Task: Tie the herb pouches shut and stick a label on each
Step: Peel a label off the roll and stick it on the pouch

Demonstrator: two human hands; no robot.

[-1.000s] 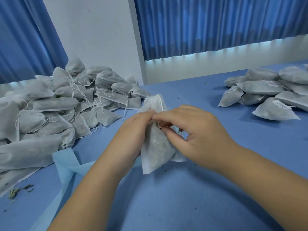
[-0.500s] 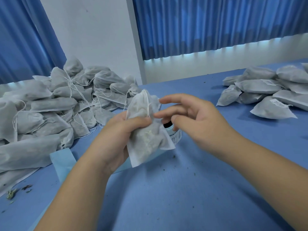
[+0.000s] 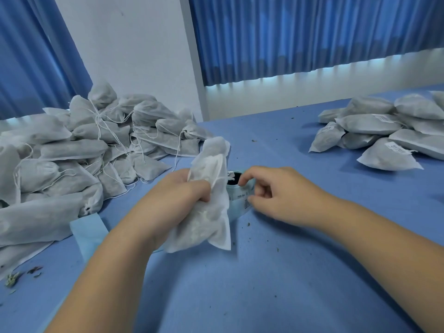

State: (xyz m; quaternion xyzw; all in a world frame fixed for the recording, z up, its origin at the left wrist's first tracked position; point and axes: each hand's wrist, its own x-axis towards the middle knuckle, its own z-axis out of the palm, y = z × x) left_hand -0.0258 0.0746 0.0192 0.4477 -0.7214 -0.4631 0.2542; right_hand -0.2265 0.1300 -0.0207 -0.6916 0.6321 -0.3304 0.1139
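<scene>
- The herb pouch [image 3: 211, 203] stood in front of the person at the middle of the table [image 3: 264, 280], held in the left hand [image 3: 175, 203].
- Its long axis ran nearly upright. The gathered mouth pointed up and away, and the flat sealed bottom edge pointed down towards the person.
- The left grip was closed round the pouch's middle, with the fingers curled in from the left and creasing the fabric.
- The pouch was a thin, white, non-woven, slightly see-through bag, crumpled at the neck and lumpy with pale filling.
- The right hand [image 3: 286, 195] reached in from the right, knuckles up. Its forefinger and thumb curled onto the label roll [image 3: 239, 200] just behind the pouch, in a narrow pinching grip.
- The roll showed pale blue backing, printed white labels and a dark core.
- A heap of stringed pouches [image 3: 72, 152] lay to the left, with labelled pouches [image 3: 374, 133] stacked well apart to the right.
- A pale blue backing strip [image 3: 89, 227] and dried herb crumbs [image 3: 12, 280] lay on the matte blue table.
</scene>
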